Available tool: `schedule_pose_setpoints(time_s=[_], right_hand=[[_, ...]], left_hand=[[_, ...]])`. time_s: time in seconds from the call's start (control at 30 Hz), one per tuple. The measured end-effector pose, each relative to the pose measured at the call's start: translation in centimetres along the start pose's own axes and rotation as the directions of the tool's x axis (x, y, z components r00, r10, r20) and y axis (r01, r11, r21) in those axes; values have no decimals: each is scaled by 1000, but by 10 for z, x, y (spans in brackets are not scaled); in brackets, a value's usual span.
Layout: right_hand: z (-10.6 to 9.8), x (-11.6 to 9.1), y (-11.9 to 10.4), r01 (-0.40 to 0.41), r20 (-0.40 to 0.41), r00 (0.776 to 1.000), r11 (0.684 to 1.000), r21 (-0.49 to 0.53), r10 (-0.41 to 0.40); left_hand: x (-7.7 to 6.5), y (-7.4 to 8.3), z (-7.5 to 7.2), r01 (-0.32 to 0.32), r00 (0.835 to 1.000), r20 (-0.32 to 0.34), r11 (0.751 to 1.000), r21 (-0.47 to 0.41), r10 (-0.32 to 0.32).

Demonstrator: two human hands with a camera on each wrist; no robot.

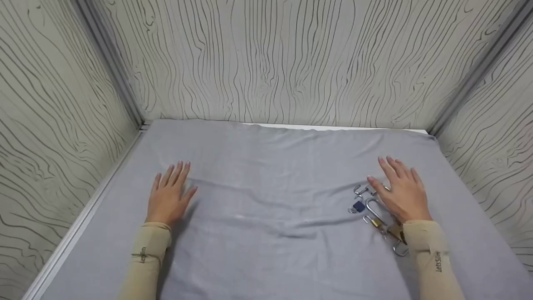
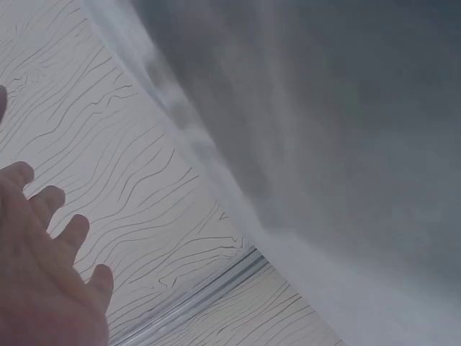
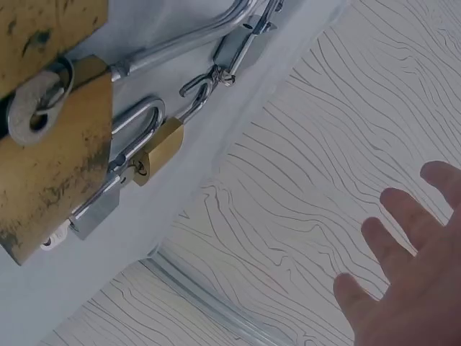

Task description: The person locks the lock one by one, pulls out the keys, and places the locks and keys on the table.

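Note:
My left hand (image 1: 168,200) hovers over the left side of the grey cloth (image 1: 258,258), fingers straight, holding nothing. Over on the right, my right hand (image 1: 402,196) is held with its fingers extended above a group of padlocks, gripping none of them. The group includes a blue padlock (image 1: 358,206), a small brass padlock (image 1: 376,222) and a large brass padlock (image 1: 395,233) partly hidden under the right wrist. Their shackles look open. In the right wrist view, a key (image 3: 30,112) sits in the large brass padlock (image 3: 61,176), and a small brass padlock (image 3: 160,151) lies beyond it.
Wood-grain patterned panels (image 1: 266,62) enclose the table at the back and both sides. Grey metal posts (image 1: 110,62) stand at the two back corners. Wrinkles run across the middle of the cloth, and a white table edge (image 1: 333,127) shows behind it.

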State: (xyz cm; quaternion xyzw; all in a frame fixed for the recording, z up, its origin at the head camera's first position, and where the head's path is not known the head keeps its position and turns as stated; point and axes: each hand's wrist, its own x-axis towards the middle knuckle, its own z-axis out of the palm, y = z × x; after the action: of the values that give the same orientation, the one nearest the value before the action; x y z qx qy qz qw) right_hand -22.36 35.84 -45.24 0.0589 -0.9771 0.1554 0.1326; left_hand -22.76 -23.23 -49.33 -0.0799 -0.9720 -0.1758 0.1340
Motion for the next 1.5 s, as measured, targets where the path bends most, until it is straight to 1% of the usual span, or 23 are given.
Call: schedule_pose_setpoints(time_s=[0.07,0.17,0.27,0.37,0.43,0.57,0.63,0.7,0.83,0.9,0.97,1.07,1.13,1.23,1.3,1.37,1.5], right_hand=[[3,-1,-2,11,45,999,1000,3,-11],[7,0,-4,41,132,990,999,19,-43],[13,1,-6,106,214,971,994,39,-112],[21,2,-7,158,255,951,984,77,-173],[26,4,-8,196,267,939,975,104,-217],[33,6,-10,232,282,923,964,132,-261],[36,7,-10,239,280,922,962,131,-268],[38,7,-9,229,286,922,964,136,-260],[42,7,-9,219,282,925,964,152,-255],[43,7,-11,225,268,927,961,157,-261],[41,5,-15,229,241,935,961,155,-261],[38,5,-28,259,167,944,952,161,-285],[36,5,-40,299,96,943,938,174,-318],[34,7,-58,383,-12,921,901,205,-389],[34,8,-70,438,-65,898,868,234,-435],[34,7,-80,481,-100,876,839,254,-472],[36,4,-98,534,-135,844,789,304,-519]], left_hand=[[-1,2,0,-2,1000,-2,1000,-9,2],[1,7,0,-18,1000,9,998,-56,19],[5,15,0,-26,999,28,994,-102,29],[7,23,2,-35,998,45,993,-115,40],[9,29,5,-49,997,56,993,-109,56],[14,44,13,-103,992,58,990,-99,109],[16,51,16,-129,989,57,987,-97,135],[18,59,19,-154,985,60,984,-92,160],[20,74,23,-186,977,87,979,-87,193],[21,82,24,-197,973,101,976,-91,205],[22,90,26,-208,969,114,973,-99,219],[22,101,28,-230,961,128,966,-120,245],[22,109,30,-253,953,133,958,-139,271],[21,122,34,-299,938,127,939,-168,322],[21,131,37,-332,927,118,925,-185,356],[19,140,40,-352,917,123,914,-200,380],[18,158,44,-382,894,147,892,-240,423]])
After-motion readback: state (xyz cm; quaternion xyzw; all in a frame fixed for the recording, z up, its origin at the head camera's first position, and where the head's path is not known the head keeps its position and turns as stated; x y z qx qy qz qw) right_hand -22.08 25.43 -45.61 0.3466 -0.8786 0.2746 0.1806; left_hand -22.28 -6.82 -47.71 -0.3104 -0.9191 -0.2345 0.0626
